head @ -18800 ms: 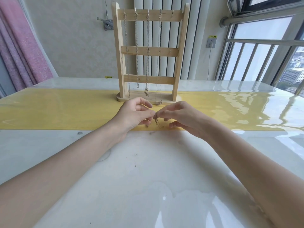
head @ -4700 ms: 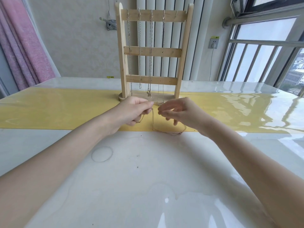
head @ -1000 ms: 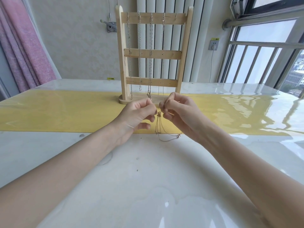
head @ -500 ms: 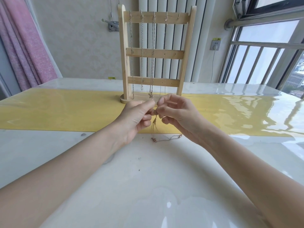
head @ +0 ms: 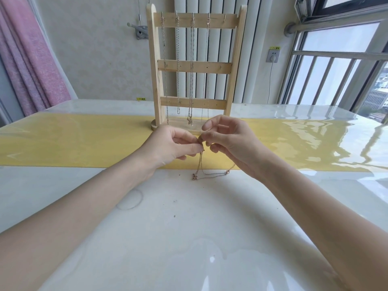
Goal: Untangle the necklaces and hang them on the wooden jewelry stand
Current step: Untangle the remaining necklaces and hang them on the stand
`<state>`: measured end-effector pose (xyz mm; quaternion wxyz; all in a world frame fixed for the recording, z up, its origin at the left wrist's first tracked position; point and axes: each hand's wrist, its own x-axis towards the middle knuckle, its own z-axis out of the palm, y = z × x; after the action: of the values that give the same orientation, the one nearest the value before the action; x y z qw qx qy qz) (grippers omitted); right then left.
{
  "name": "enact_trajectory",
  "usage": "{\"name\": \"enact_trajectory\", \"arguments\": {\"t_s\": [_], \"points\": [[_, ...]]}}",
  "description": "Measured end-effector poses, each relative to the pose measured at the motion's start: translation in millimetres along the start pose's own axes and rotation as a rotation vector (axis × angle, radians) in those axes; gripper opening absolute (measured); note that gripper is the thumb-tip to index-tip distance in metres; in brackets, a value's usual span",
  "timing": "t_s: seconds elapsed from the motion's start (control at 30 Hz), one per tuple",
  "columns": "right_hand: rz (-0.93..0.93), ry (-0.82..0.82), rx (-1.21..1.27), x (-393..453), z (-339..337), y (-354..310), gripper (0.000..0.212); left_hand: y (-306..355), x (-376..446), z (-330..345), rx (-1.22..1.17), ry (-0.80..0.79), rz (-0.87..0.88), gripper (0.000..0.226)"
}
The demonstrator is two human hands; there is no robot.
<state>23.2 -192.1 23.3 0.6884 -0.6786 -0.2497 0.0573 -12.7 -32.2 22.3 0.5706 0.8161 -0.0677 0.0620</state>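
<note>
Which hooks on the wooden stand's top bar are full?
Four of five. Silver chains hang from the four left hooks on the pale wooden jewelry stand; the rightmost hook is bare.

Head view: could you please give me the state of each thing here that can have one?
Stand: upright on the yellow runner.
Hooks: four hold hanging chains; rightmost hook empty.
Gold necklace: pinched at the top by both hands, lower end trailing on the table.
Left hand: pinching necklace.
Right hand: pinching necklace.
</note>
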Motion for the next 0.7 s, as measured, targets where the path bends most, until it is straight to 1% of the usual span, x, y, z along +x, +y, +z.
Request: {"name": "enact_trajectory", "arguments": {"t_s": [0.1, 0.17, 0.3, 0.43, 0.5, 0.57, 0.63, 0.7], "points": [[0.001, 0.000, -0.002, 0, -1, 0, 0.017, 0, 0, 1, 0.020, -0.010, 0.021, 0.010], [-0.001, 0.005, -0.035, 1, -4, -1, 0.018, 0, -1, 0, -0.001, -0.011, 0.011, 0.006], [0.002, -0.016, -0.171, 3, -10, -2, 0.019, 0, 0, -5, -0.060, -0.021, -0.012, 0.006], [-0.024, -0.072, -0.332, 4, -14, -4, 0.018, 0, 0, -6, -0.057, -0.087, -0.044, 0.010], [-0.036, -0.116, -0.450, 3, -15, -7, 0.016, 0, 0, -7, -0.007, -0.120, -0.044, 0.012], [-0.058, -0.146, -0.581, 3, -14, -9, 0.018, 1, 1, -8, 0.100, -0.139, -0.004, 0.014], [-0.087, -0.139, -0.650, 4, -11, -10, 0.024, 1, 1, -7, 0.209, -0.132, 0.057, 0.016], [-0.110, -0.117, -0.678, 5, -10, -9, 0.025, 0, 2, -7, 0.293, -0.091, 0.121, 0.016]]}}
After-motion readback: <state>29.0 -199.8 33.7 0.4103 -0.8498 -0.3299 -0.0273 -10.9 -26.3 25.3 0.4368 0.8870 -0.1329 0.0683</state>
